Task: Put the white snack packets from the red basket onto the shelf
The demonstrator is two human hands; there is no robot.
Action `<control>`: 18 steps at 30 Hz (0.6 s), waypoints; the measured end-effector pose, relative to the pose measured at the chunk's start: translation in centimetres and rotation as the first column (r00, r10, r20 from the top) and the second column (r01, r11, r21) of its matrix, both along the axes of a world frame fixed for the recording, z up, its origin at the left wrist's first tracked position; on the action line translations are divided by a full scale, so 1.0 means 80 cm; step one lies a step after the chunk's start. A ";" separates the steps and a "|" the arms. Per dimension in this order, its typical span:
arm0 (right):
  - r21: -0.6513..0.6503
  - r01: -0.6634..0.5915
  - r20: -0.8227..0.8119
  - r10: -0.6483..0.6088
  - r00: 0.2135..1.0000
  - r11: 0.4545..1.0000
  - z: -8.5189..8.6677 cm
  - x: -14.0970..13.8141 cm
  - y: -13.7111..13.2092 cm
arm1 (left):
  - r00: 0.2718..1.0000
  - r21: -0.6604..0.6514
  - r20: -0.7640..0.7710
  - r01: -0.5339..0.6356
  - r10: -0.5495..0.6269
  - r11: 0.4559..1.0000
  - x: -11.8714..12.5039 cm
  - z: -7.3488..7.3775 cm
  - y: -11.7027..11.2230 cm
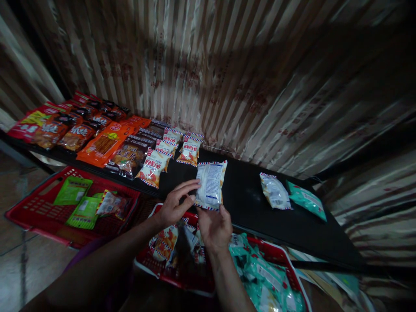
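Note:
A small white and orange snack bag (210,185), its printed back facing up, is between my hands over the front part of the black shelf. My right hand (214,227) grips the bag's bottom edge, thumb at the lower right corner and fingers partly hidden beneath. At the bag's left side, my left hand (177,203) pinches the edge with bent fingers and thumb. Just left of it, matching snack bags (153,167) lie face up in short overlapping rows. Below my wrists stands a red basket (175,279) with more such bags.
Orange packets (105,142) and brown potato-chip bags (131,154) line the black shelf (247,203) leftward. Farther right lie another white bag (275,191) and a green bag (306,200). Red baskets stand below: one with green packets (74,190), another with teal bags (266,273). Striped sheeting (208,73) hangs behind.

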State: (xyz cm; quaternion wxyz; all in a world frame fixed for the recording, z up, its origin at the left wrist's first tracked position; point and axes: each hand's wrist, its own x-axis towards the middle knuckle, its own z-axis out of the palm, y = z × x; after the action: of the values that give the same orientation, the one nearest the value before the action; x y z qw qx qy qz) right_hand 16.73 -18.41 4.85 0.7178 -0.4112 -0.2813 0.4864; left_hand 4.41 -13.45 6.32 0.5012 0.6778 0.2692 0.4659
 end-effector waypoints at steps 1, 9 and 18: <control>0.001 -0.004 0.007 0.004 1.000 1.000 0.000 0.000 0.000 | 1.000 -0.003 0.002 -0.003 0.003 1.000 0.000 0.001 -0.001; 0.059 0.047 0.428 -0.068 0.901 0.997 -0.025 0.000 -0.006 | 0.994 -0.252 0.106 0.062 -0.036 0.966 0.002 0.002 -0.004; 0.136 0.091 0.937 -0.158 0.313 0.987 -0.025 -0.004 0.004 | 0.936 -0.485 0.352 0.200 -0.019 0.851 0.017 -0.012 0.003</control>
State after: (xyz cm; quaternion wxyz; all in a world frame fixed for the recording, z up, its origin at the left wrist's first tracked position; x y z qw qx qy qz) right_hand 16.39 -18.11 2.85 0.4670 -0.6165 -0.6272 0.0918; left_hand 5.74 -13.21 5.36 0.7278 0.4450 0.2549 0.4553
